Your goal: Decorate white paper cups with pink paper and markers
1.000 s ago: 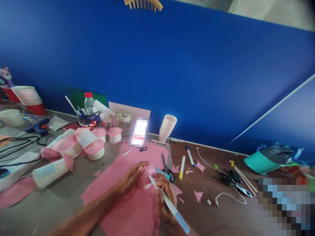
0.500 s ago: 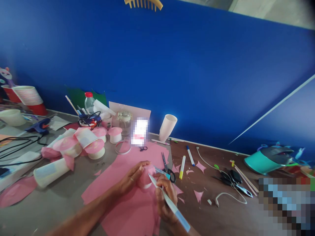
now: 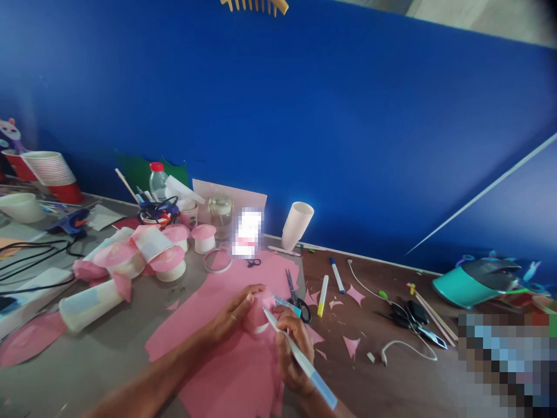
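So, way out left of the big pink sheet [image 3: 235,377] there's a stack of paper cups [image 3: 47,168] and, a bit nearer to it, a blue glue gun [image 3: 69,225]. Just off the sheet's left edge sits a bunch of cups with pink tops [image 3: 167,261]. Left hand [image 3: 235,314] is over the middle of the sheet, fingers pretty straight and close together, lying against the side of a small pink piece [image 3: 256,313]. Can't tell if it's actually pinching it. That piece is over the sheet too, between both hands. Right hand [image 3: 290,366], at the sheet's right edge, has its fingers closed around a white pen [image 3: 300,355], tip right at the pink piece. Black scissors [image 3: 295,298] lie by the sheet's right edge, then a yellow-capped marker [image 3: 322,296] just right of it, and a teal container [image 3: 461,287] well off to its right.
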`<state>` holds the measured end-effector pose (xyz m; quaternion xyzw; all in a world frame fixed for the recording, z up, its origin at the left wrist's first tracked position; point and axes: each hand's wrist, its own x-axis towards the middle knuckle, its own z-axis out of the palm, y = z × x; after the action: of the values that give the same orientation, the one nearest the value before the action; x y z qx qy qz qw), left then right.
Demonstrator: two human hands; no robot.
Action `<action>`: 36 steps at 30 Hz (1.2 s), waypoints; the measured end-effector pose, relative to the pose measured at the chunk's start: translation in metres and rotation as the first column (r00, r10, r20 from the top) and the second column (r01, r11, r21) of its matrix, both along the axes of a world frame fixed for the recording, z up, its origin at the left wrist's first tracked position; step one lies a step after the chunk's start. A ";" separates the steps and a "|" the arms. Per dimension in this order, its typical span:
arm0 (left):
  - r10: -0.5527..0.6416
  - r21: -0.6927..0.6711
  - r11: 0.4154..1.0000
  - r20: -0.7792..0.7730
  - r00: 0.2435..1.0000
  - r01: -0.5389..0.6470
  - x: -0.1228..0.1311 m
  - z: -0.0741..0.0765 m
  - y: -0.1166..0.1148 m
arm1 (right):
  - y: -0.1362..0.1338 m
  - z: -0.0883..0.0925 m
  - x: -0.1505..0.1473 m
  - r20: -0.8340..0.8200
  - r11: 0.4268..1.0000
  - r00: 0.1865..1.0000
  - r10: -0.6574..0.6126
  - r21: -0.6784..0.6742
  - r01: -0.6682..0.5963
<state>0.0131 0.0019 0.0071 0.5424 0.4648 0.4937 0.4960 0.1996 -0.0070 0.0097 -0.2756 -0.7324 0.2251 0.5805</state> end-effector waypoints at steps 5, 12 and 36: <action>-0.009 0.002 1.000 -0.020 1.000 0.009 0.000 0.000 0.001 | 0.000 -0.001 0.000 0.004 1.000 1.000 -0.006 0.002 0.006; -0.018 0.002 1.000 -0.003 1.000 0.018 -0.003 -0.004 0.001 | 0.000 -0.005 0.001 0.001 0.999 0.999 -0.032 0.000 0.032; -0.014 -0.004 1.000 0.005 1.000 0.014 -0.003 -0.009 0.004 | -0.001 0.003 0.000 0.026 1.000 0.999 -0.027 0.013 0.027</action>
<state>0.0103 0.0057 -0.0020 0.5435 0.4607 0.4906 0.5017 0.1998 -0.0083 0.0122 -0.2847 -0.7376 0.2089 0.5756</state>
